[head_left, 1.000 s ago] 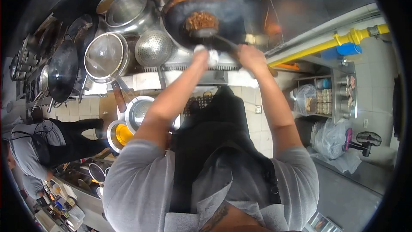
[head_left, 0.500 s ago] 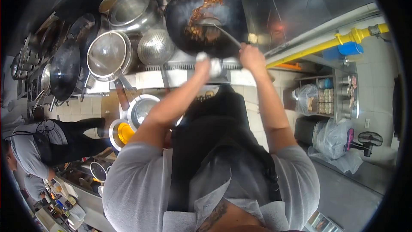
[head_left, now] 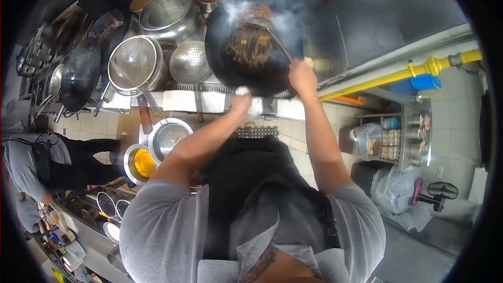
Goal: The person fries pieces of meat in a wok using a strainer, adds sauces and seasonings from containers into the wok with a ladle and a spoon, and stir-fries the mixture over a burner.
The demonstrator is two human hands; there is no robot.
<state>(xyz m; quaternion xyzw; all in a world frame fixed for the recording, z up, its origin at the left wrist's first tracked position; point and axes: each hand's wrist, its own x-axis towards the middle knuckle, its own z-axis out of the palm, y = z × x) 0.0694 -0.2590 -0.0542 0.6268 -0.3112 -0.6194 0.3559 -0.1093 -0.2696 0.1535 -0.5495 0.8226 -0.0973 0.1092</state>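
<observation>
Over the stove, a large black wok point(head_left: 220, 65) holds browned food in small pieces point(head_left: 250, 47), with thick smoke rising from its far side. My left hand point(head_left: 242, 105) is closed around a white cloth point(head_left: 255, 107) at the wok's near edge. The cloth and fingers hide whatever part of the wok is gripped. A long-handled metal ladle point(head_left: 283, 51) is in my right hand point(head_left: 303, 76), its fingers wrapped round the handle. The ladle's head lies inside the wok against the food at the far side, partly veiled by smoke.
Left of the wok are a perforated skimmer point(head_left: 189, 63), a mesh strainer point(head_left: 132, 64), a steel pot point(head_left: 166, 10) and another black wok point(head_left: 79, 76). A bowl of orange-yellow contents point(head_left: 144, 163) stands below. A yellow pipe point(head_left: 387, 79) runs along the right. A co-worker point(head_left: 31, 165) stands at left.
The wok and my left hand have come nearer to me. The food has shifted and spread within the wok, the ladle's head is farther up the wok, and the smoke is thicker.
</observation>
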